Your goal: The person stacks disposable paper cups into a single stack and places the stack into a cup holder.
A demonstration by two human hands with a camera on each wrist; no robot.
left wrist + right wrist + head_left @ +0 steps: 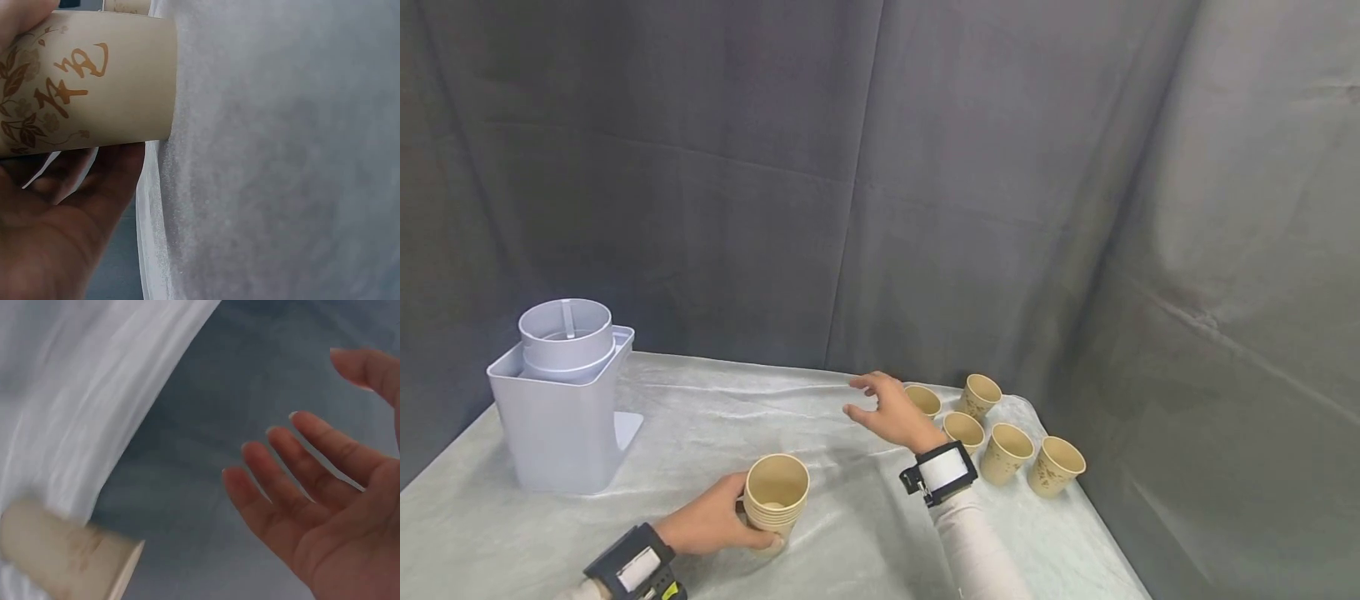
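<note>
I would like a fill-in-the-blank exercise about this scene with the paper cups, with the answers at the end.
1. The left hand grips a ____ of nested cups.
2. The right hand is open and holds ____.
3. Beside the right hand stand ____ single cups.
4. The grey plastic container stands on the table's ____ side.

Missing words: stack; nothing; five; left

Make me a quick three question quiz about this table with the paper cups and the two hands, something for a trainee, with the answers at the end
1. True or false: the left hand grips a stack of nested cups.
2. How many loose cups stand by the right hand?
A. three
B. five
C. eight
3. Fill in: the grey plastic dispenser stands at the table's ___ side in the head view.

Key:
1. True; the fingers wrap the stack.
2. B; one sits partly behind the hand, and four more stand beside it.
3. Left.
</note>
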